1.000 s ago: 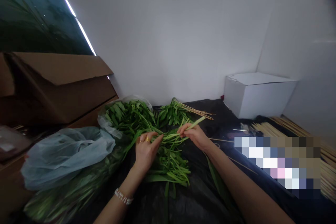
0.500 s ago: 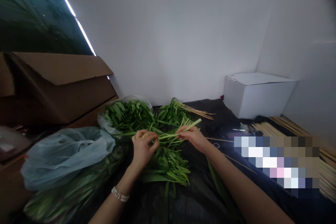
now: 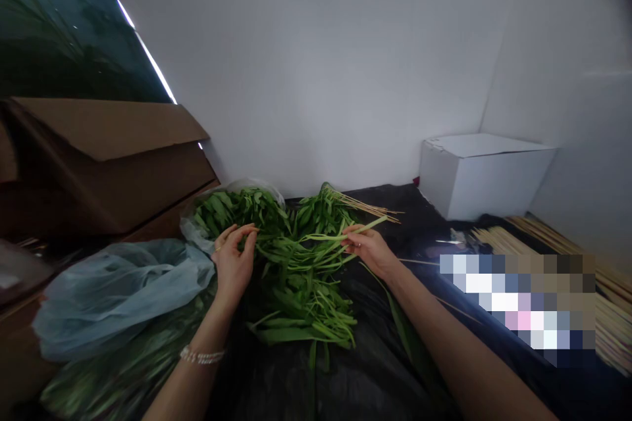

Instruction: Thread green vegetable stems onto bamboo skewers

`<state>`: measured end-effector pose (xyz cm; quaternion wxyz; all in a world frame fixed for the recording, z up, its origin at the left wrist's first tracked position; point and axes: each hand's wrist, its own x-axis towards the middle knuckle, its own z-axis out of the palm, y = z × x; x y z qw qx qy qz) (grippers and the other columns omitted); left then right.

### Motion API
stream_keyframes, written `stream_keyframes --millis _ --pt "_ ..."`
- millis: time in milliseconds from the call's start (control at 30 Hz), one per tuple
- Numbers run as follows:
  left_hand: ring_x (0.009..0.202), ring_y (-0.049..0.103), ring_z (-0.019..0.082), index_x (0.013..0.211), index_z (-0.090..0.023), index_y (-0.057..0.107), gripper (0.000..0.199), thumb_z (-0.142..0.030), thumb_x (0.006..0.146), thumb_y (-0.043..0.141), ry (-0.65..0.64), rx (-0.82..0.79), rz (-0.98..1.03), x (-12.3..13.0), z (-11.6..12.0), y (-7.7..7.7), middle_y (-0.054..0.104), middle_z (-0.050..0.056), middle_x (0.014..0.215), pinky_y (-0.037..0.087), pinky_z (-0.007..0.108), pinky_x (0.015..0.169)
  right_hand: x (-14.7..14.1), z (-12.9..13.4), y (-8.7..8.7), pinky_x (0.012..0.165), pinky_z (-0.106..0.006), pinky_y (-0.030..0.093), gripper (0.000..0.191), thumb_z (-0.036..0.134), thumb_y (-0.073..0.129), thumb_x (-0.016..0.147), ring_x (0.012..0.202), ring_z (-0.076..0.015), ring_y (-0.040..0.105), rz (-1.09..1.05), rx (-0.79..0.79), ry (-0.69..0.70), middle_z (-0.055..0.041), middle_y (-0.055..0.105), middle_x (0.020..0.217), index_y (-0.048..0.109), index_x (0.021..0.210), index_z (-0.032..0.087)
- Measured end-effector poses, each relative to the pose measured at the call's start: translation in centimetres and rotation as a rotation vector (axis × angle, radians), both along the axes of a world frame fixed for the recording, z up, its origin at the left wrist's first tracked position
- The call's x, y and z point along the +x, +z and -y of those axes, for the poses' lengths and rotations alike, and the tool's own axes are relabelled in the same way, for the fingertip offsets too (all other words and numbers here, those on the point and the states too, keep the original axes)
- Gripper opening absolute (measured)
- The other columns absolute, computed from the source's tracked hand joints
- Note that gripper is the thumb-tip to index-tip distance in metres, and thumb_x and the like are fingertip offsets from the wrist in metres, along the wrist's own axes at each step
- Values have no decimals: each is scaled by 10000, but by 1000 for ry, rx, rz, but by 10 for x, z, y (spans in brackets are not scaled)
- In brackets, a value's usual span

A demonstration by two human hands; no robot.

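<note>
Pinched in the fingers of my right hand (image 3: 370, 250) are slender green stalks (image 3: 326, 237), their pale cut ends pointing up and right past the hand. My left hand (image 3: 236, 260) is at the left edge of the leaves, fingers bent and thumb a little apart, with nothing plainly held. Below and between my hands lies a loose pile of leafy greens (image 3: 311, 306), stems toward the right. A clear plastic bag (image 3: 195, 229) full of similar leaves (image 3: 241, 207) stands behind my left hand.
A leafy bundle (image 3: 320, 207) with thin sticks (image 3: 370, 205) lies at the back. Pale blue plastic (image 3: 123, 296) and wrapped greens (image 3: 133, 362) are on the left, near a cardboard box (image 3: 108, 164). A white box (image 3: 484, 177) and long sticks (image 3: 513, 250) are on the right.
My left hand has moved left, away from the stalks between my hands. My right hand keeps its hold, with the stalks now stretched out more to the left.
</note>
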<state>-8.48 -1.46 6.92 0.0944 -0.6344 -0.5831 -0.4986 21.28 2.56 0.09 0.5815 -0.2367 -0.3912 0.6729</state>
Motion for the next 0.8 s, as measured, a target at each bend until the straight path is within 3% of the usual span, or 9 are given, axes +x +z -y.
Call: stream_keyframes --millis 133,233,333,400,567,800 --pt "718 600 163 976 -206 627 255 -362 926 432 -118 -67 -20 29 12 15 638 3 748 465 276 703 -7 4 -3 632 -281 451 240 312 844 601 707 -161 627 22 -6 28 -25 689 727 735 775 187" --pt "569 516 126 1059 -200 606 267 -389 891 520 -182 -119 -70 52 15 16 537 -42 657 415 236 578 -11 9 -2 629 -273 446 243 311 846 596 706 -156 626 64 12 62 -22 691 720 742 777 188" --pt "610 546 127 1196 -209 596 419 -365 812 660 -306 -168 -230 66 11 9 543 -42 686 430 234 609 -13 12 -1 633 -275 451 232 313 837 607 717 -161 630 116 48 83 -23 696 720 748 786 195" --pt "708 592 141 1178 -231 643 357 -324 833 647 -365 -189 -372 71 8 3 586 -4 784 453 246 676 -14 12 -1 636 -278 455 228 314 830 616 725 -164 634 142 72 94 -25 703 733 750 796 200" --pt "808 631 153 1054 -271 715 219 -324 872 605 -336 -246 -618 77 5 -8 605 37 1008 467 252 700 -15 13 -3 648 -274 456 209 305 813 644 730 -163 639 181 108 104 -21 699 714 754 813 199" --pt "792 616 157 911 -220 693 162 -227 876 535 -306 -266 -749 83 13 -11 634 33 982 449 266 698 -15 11 -2 626 -257 448 250 370 818 646 703 -144 621 94 17 98 -30 697 760 759 798 181"
